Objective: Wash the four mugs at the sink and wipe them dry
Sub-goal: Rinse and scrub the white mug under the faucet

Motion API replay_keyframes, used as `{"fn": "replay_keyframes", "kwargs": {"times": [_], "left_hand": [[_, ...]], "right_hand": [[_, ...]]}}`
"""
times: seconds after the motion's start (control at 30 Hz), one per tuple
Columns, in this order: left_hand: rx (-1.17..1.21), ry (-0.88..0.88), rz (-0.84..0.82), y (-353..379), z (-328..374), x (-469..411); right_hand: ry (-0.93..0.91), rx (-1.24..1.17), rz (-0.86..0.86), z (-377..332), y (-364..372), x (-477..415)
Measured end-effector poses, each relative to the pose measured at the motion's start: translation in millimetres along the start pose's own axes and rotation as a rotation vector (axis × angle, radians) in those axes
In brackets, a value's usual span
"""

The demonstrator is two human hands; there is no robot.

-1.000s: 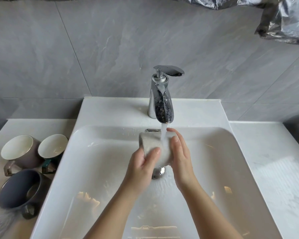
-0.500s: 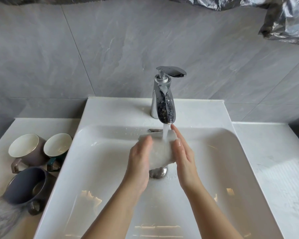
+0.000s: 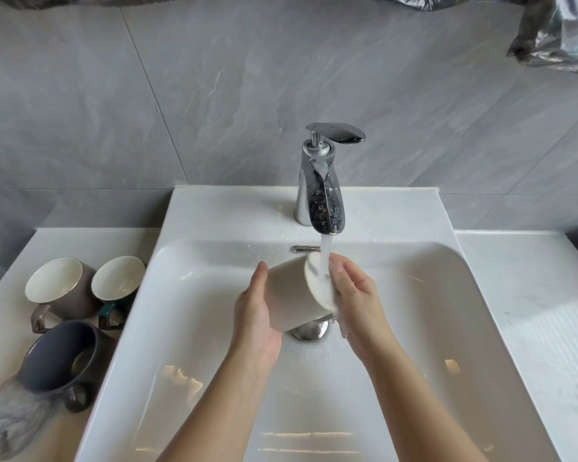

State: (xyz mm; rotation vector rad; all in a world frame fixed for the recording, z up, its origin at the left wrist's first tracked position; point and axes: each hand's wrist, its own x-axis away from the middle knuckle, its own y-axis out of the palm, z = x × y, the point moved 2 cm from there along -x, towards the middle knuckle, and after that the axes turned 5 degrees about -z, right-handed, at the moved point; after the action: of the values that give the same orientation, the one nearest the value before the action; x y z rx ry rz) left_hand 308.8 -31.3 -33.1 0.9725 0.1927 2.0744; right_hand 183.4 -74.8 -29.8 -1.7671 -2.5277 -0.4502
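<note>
Overhead, a head-worn camera looks down past a grey marbled tile wall (image 3: 214, 95) at a white rectangular ceramic sink (image 3: 431, 328) set into a white stone counter (image 3: 531, 311).

Two bare forearms reach up from the bottom edge to the middle of the basin, where both hands hold a pale beige cylindrical ceramic mug (image 3: 291, 295) on its side. The left hand (image 3: 254, 325) cups the mug from below and the left, fingers curled under its wall and thumb lying up along the side. The right hand (image 3: 357, 298) curls round the mug's right-hand end.

A curved chrome tap (image 3: 321, 195) stands just beyond the hands, and its stream of running water (image 3: 326, 258) lands on the mug's right-hand end. A round chrome drain (image 3: 309, 330) sits directly under the mug.

Well to the left of the hands, on the counter:
- a dark grey mug (image 3: 60, 358), tipped on its side
- a brown-grey mug with a cream inside (image 3: 60, 288)
- a dark green mug with a cream inside (image 3: 117, 278)
</note>
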Motion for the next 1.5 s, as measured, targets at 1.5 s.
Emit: {"fn": "replay_keyframes", "kwargs": {"times": [1.5], "left_hand": [[-1.325, 0.702, -0.816, 5.2, 8.0, 12.5]], "right_hand": [[0.121, -0.298, -0.059, 9.0, -13.7, -0.1]]}}
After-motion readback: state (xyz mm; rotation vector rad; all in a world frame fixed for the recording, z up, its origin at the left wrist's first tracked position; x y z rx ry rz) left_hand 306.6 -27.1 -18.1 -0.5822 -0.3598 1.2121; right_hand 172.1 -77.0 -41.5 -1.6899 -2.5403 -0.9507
